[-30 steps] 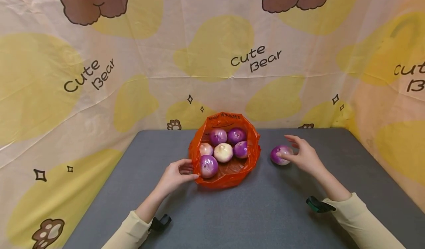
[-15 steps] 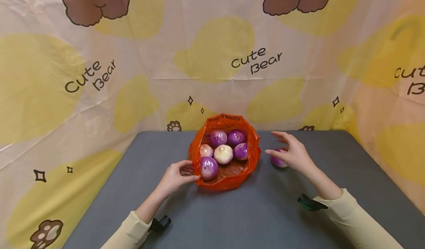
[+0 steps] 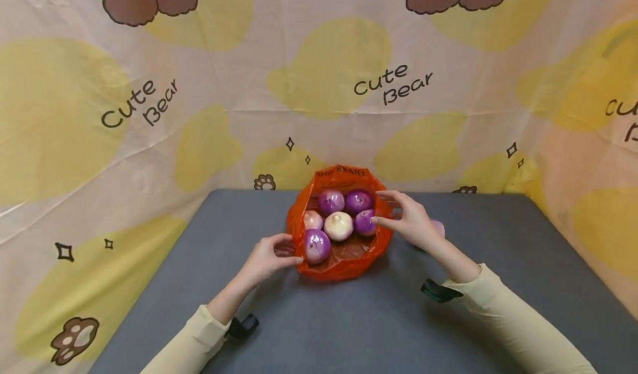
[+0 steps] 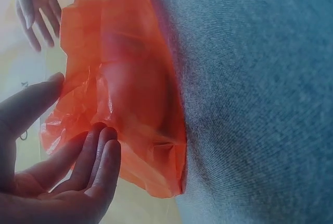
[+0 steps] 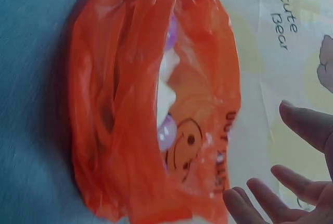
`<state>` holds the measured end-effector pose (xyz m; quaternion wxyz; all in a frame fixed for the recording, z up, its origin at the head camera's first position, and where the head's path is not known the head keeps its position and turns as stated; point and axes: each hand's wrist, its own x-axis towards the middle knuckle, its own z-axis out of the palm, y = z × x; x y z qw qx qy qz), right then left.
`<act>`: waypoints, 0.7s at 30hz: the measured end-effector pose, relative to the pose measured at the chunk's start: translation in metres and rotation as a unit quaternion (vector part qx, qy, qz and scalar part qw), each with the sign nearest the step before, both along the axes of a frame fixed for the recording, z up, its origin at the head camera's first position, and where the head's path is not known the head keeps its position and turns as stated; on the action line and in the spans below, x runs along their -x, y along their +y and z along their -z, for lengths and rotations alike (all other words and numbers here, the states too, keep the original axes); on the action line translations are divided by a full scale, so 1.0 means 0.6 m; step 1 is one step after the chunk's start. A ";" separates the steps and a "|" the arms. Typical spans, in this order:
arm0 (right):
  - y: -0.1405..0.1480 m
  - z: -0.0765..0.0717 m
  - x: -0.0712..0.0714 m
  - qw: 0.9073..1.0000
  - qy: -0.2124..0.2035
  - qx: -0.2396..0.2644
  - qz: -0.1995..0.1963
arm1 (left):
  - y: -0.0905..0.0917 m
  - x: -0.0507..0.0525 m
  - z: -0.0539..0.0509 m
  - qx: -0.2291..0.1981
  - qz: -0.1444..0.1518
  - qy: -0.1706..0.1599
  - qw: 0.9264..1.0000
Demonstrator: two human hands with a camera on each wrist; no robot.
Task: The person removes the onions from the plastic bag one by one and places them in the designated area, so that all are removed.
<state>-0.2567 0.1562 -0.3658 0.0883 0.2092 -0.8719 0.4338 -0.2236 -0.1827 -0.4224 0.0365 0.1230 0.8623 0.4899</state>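
An orange plastic bag (image 3: pixel 351 266) stands with its mouth spread on the grey table (image 3: pixel 339 324). Inside are several purple onions (image 3: pixel 316 246) and two paler ones, including a whitish onion (image 3: pixel 338 226). At the bag's left side, my left hand (image 3: pixel 266 260) rests its fingertips and thumb against the plastic, thumb and fingers spread apart. My right hand (image 3: pixel 411 219) is at the right rim, fingers spread, nothing between them; in the right wrist view a gap shows between fingertips and bag. Behind the right wrist lies a loose purple onion (image 3: pixel 438 228), mostly hidden.
A patterned cloth (image 3: pixel 319 69) with bear prints and lettering hangs behind the table and along both sides. A dark wrist-camera mount (image 3: pixel 242 326) sits under the left wrist, another mount (image 3: pixel 438 291) under the right.
My right hand has left the loose onion and moved leftward to the bag's right rim. The left hand has stayed by the bag. The onions have kept their places; the head view has shifted slightly.
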 end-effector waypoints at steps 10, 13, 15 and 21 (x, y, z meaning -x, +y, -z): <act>-0.072 0.016 0.014 0.999 -0.010 0.018 -0.043 | 0.003 0.002 -0.004 0.013 0.003 -0.005 1.000; -0.090 0.024 0.016 0.998 -0.018 0.028 -0.054 | 0.003 0.004 -0.004 0.008 0.009 0.001 1.000; -0.100 0.030 0.017 0.998 -0.019 0.030 -0.060 | 0.003 0.004 -0.004 0.005 0.009 0.000 1.000; -0.130 0.051 0.024 0.994 -0.030 0.052 -0.087 | 0.002 0.005 -0.003 0.002 0.005 -0.002 1.000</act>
